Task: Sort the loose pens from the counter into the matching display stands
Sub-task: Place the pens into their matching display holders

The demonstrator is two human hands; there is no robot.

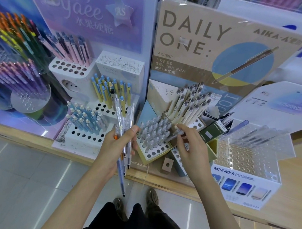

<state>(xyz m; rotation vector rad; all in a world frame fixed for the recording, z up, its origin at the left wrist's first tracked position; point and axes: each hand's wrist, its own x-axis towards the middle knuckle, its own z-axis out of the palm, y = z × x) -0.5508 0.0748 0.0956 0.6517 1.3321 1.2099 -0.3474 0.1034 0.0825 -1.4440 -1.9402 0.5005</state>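
We hold a fanned bundle of clear plastic click pens [122, 117] in our left hand [115, 147], tips toward 6 o'clock. At its 3 o'clock stands a yellow box stand with a white holed top [152, 151], part-filled with upright frosted pens. Our right hand [192, 148] pinches one frosted clear pen [174, 135] at the stand's 2 o'clock corner.

Pale wooden counter [295, 180], lilac pen display [92, 19] at left, beige DAILY ONE pen display [194, 36] beside it, white PATHFINDER rack [241, 175] at right, small brown holed block [167, 164] in front.
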